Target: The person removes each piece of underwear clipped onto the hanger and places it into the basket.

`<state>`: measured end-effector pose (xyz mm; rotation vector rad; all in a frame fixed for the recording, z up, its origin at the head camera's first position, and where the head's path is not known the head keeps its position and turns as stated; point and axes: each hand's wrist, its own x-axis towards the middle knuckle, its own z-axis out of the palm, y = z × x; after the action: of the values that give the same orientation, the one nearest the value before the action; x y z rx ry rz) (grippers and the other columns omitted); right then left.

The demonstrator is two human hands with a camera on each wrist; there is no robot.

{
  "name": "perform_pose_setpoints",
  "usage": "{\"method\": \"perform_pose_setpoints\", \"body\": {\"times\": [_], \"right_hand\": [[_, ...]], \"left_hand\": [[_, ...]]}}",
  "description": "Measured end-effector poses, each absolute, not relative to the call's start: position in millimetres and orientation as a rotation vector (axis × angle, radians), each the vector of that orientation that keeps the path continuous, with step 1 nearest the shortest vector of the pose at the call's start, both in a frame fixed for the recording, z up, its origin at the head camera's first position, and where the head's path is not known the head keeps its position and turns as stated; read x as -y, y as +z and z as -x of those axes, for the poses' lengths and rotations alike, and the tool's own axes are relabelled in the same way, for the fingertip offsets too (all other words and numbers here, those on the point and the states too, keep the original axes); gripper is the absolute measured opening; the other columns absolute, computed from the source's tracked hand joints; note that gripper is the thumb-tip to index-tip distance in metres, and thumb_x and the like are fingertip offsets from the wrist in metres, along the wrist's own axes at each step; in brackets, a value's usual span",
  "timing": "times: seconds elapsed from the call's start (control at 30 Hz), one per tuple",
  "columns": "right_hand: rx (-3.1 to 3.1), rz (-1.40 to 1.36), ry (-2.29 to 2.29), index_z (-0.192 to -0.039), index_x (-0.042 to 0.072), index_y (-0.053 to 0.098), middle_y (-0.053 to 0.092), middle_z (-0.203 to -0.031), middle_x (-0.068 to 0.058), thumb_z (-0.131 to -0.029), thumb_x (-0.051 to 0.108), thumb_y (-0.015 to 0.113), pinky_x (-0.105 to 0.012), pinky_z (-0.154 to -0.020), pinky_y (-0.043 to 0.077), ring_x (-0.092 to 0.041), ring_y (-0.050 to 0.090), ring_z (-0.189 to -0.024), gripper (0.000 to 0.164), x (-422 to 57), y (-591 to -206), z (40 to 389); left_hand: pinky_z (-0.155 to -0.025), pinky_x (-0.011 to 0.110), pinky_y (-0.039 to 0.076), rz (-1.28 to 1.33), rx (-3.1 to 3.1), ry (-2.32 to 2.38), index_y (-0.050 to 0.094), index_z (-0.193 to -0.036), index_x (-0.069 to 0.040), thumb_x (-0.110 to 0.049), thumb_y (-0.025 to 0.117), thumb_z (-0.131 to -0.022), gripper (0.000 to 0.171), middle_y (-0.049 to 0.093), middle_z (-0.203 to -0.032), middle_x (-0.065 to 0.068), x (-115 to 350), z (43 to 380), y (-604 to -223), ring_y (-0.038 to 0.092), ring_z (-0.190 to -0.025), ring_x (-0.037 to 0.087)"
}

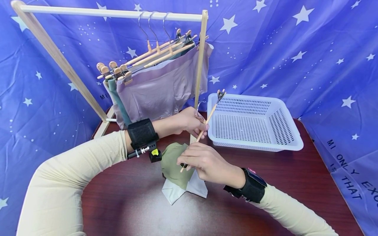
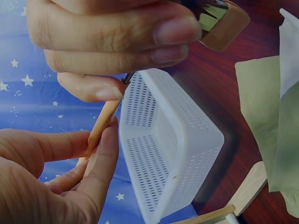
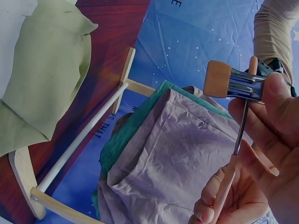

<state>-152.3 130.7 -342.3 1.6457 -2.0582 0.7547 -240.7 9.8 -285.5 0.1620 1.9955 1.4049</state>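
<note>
A wooden clip hanger [image 1: 210, 114] is held slanting above the table between both hands. My left hand [image 1: 192, 122] pinches its wooden bar near the middle, thumb against fingers, as the left wrist view also shows. My right hand [image 1: 206, 160] grips the metal-and-wood clip [image 3: 218, 79] at the near end of the hanger. The other clip [image 1: 220, 94] points up towards the basket. Below the hands lies an olive-green garment [image 1: 172, 167], with white cloth [image 1: 174, 191] sticking out from beneath it. The right hand hides part of the green garment in the head view.
A wooden rack [image 1: 115, 12] stands at the back left. Three clip hangers hang on its rail, bearing garments, with mauve boxer briefs [image 1: 156, 93] in front. To the right stands a white perforated basket [image 1: 251, 146]. A blue starry cloth [image 1: 325, 82] surrounds the dark red table [image 1: 265, 183].
</note>
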Motion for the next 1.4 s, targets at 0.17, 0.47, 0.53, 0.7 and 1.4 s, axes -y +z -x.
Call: {"method": "perform_pose_setpoints", "body": {"times": [0.17, 0.47, 0.53, 0.7, 1.4], "right_hand": [[2.098, -1.645, 0.729, -0.097, 0.010, 0.066, 0.064, -0.087, 0.004, -0.083, 0.001, 0.062, -0.025, -0.086, 0.044, -0.009, 0.057, -0.087, 0.017, -129.1, -342.2, 151.2], [2.148, -1.642, 0.697, -0.098, 0.010, 0.065, 0.063, -0.088, 0.005, -0.082, 0.002, 0.064, -0.026, -0.089, 0.043, -0.010, 0.056, -0.091, 0.019, -127.8, -341.3, 149.5], [2.157, -1.638, 0.682, -0.100, 0.010, 0.065, 0.064, -0.091, 0.005, -0.082, 0.003, 0.064, -0.027, -0.092, 0.043, -0.011, 0.056, -0.094, 0.019, -128.1, -341.6, 149.5], [2.172, -1.633, 0.657, -0.110, 0.009, 0.065, 0.067, -0.106, 0.003, -0.084, 0.008, 0.065, -0.033, -0.103, 0.039, -0.016, 0.058, -0.107, 0.026, -130.8, -344.9, 149.0], [2.300, -1.459, 0.927, -0.118, 0.012, 0.064, 0.063, -0.118, -0.002, -0.088, 0.013, 0.064, -0.032, -0.098, 0.039, -0.018, 0.053, -0.114, 0.030, -153.9, -346.1, 155.1]], "left_hand": [[-0.064, 0.034, 0.057, -0.167, -1.991, 1.405, 0.060, -0.085, 0.004, -0.004, 0.065, -0.087, 0.009, 0.065, -0.065, 0.012, -8.9, 240.4, -286.7, 0.064, -0.054, 0.015], [-0.064, 0.034, 0.057, -0.180, -2.006, 1.425, 0.061, -0.084, 0.003, -0.003, 0.064, -0.087, 0.008, 0.064, -0.063, 0.010, -6.0, 239.8, -288.1, 0.066, -0.057, 0.018], [-0.064, 0.034, 0.057, -0.195, -2.022, 1.429, 0.062, -0.085, 0.004, -0.004, 0.064, -0.087, 0.008, 0.064, -0.064, 0.010, -5.1, 239.3, -288.7, 0.067, -0.059, 0.019], [-0.064, 0.034, 0.057, -0.228, -2.059, 1.466, 0.063, -0.092, 0.008, -0.004, 0.065, -0.087, 0.013, 0.065, -0.067, 0.013, -2.6, 237.3, -290.4, 0.066, -0.058, 0.019], [-0.070, 0.040, 0.057, -0.423, -2.137, 1.673, 0.069, -0.100, 0.006, -0.005, 0.065, -0.086, 0.018, 0.070, -0.085, 0.018, 30.5, 235.2, -301.2, 0.069, -0.070, 0.017]]}}
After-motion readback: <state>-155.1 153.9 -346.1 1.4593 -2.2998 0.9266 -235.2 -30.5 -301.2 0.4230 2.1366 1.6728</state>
